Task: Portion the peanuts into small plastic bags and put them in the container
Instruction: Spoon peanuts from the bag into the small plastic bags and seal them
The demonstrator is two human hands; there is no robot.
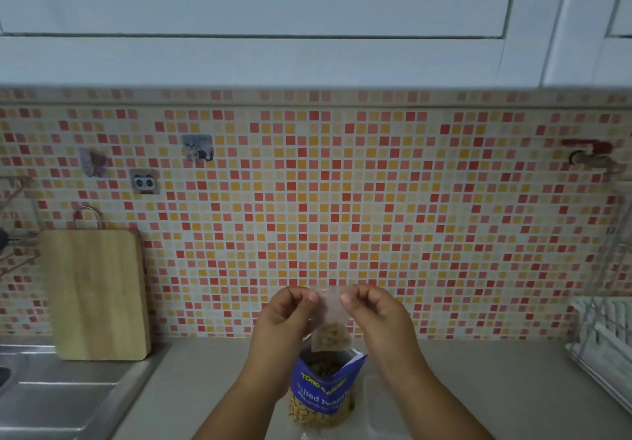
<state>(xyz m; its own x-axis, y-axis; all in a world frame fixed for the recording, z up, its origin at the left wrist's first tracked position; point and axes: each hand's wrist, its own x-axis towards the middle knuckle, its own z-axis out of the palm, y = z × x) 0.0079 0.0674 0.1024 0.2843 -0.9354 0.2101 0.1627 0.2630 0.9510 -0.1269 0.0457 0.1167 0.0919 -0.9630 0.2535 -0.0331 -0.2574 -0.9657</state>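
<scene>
A small clear plastic bag (331, 332) with peanuts in its lower half hangs in the air in front of me. My left hand (285, 320) pinches its top left corner and my right hand (374, 316) pinches its top right corner. Directly beneath it stands an open blue bag of salted peanuts (321, 391) on the counter, peanuts visible at its mouth and through its clear lower window. To the right of the blue bag lies a clear plastic container (376, 402), faint and hard to make out.
A beige counter (496, 388) runs along a mosaic-tiled wall. A steel sink (51, 395) is at the left, with a wooden cutting board (97, 294) leaning on the wall behind it. A white dish rack (605, 344) stands at the right edge.
</scene>
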